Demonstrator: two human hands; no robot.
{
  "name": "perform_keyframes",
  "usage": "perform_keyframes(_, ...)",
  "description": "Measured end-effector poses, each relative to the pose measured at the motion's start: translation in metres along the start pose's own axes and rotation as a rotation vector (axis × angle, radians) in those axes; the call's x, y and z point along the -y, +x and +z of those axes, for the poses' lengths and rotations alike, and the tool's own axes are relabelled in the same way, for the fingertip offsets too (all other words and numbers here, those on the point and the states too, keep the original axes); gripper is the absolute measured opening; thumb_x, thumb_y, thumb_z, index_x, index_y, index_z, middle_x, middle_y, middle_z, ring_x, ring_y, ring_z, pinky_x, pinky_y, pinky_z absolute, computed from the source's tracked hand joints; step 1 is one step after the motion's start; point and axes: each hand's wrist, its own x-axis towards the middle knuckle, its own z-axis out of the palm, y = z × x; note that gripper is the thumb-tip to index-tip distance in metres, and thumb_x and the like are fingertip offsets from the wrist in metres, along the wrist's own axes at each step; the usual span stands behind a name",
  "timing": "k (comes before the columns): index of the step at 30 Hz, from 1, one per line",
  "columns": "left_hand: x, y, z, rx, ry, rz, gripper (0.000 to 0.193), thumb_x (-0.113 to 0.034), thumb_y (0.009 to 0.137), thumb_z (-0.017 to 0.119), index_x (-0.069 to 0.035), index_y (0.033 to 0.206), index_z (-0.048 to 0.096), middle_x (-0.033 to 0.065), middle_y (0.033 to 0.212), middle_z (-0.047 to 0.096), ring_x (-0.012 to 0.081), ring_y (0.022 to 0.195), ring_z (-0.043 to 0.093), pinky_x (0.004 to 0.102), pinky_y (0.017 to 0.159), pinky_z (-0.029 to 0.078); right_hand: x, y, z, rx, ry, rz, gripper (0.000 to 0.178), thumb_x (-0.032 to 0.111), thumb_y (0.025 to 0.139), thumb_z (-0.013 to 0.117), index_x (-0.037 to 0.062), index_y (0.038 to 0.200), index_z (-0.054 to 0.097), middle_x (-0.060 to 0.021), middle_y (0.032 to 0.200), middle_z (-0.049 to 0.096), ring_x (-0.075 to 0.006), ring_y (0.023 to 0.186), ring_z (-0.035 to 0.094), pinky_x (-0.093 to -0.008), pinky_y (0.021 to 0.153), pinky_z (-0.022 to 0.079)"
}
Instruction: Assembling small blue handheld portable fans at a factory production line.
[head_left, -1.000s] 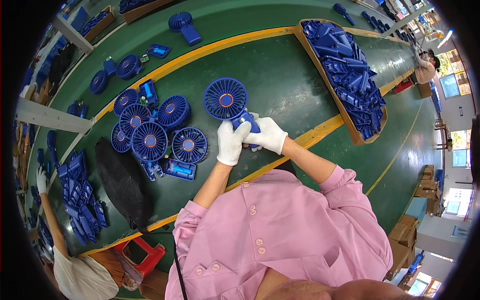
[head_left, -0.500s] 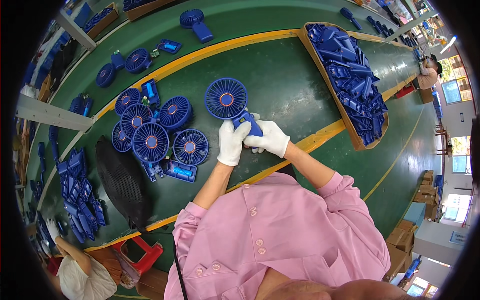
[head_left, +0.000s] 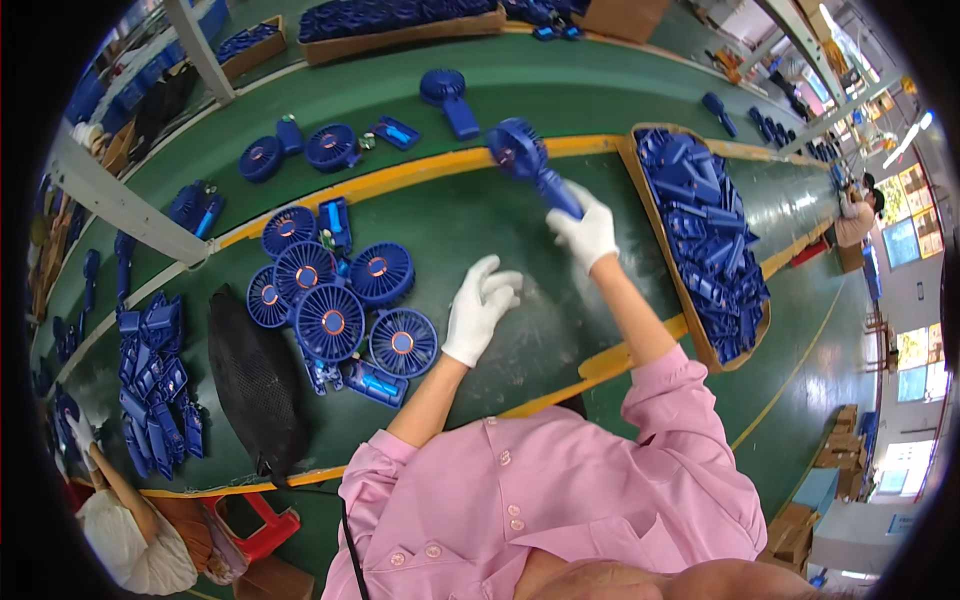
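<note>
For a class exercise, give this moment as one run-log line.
right hand: holding blue handheld fan | left hand: empty | green worktable: blue fan heads

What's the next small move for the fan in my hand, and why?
I'd probably set the fan down past the yellow strip: your right hand holds it out by the handle, its head overlaps that strip in view, another fan lies just beyond, and your left hand is empty.

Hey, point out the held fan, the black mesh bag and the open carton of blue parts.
Held fan (head_left: 522,153): head view, on its round head.
Black mesh bag (head_left: 250,375): head view, mid-body.
Open carton (head_left: 662,243): head view, left wall.
</note>
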Motion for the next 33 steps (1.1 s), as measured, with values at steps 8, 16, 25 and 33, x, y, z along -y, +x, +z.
perform_keyframes(8,-0.004,0.009,0.003,0.095,0.015,-0.039,0.044,-0.015,0.095,0.057,0.005,0.132,0.043,0.0162,0.106,0.067,0.0184,0.093,0.064,0.0311,0.084,0.052,-0.027,0.181,0.013,-0.320,-1.046,-0.314,0.058,0.029,0.080,0.067,0.0114,0.133,0.048,-0.0197,0.119,0.056,-0.0382,0.108,0.056,-0.0475,0.092,0.047)
perform_keyframes(16,-0.011,0.002,-0.002,0.070,0.138,-0.101,0.041,-0.010,0.093,0.057,0.004,0.130,0.047,0.0142,0.113,0.064,0.0163,0.104,0.061,0.0304,0.092,0.049,0.076,0.141,0.201,0.397,-0.827,-0.715,0.081,0.035,0.070,0.072,0.0076,0.140,0.041,-0.0204,0.140,0.045,-0.0374,0.128,0.043,-0.0449,0.107,0.038)
perform_keyframes(25,0.011,0.017,-0.004,0.022,0.016,-0.011,0.039,-0.012,0.091,0.060,0.005,0.126,0.051,0.0126,0.107,0.067,0.0168,0.099,0.064,0.0292,0.087,0.050,0.080,0.137,0.206,0.486,-0.822,-0.468,0.065,0.032,0.085,0.060,0.0118,0.142,0.038,-0.0170,0.099,0.070,-0.0353,0.094,0.066,-0.0455,0.085,0.050)
perform_keyframes(33,0.020,0.019,-0.012,-0.079,0.024,0.113,0.048,-0.030,0.097,0.056,-0.005,0.135,0.040,0.0094,0.125,0.055,0.0191,0.108,0.058,0.0346,0.089,0.051,0.088,0.004,0.087,0.440,-0.566,-0.555,0.054,0.025,0.082,0.066,0.0136,0.133,0.054,-0.0198,0.093,0.069,-0.0355,0.086,0.068,-0.0433,0.079,0.053)
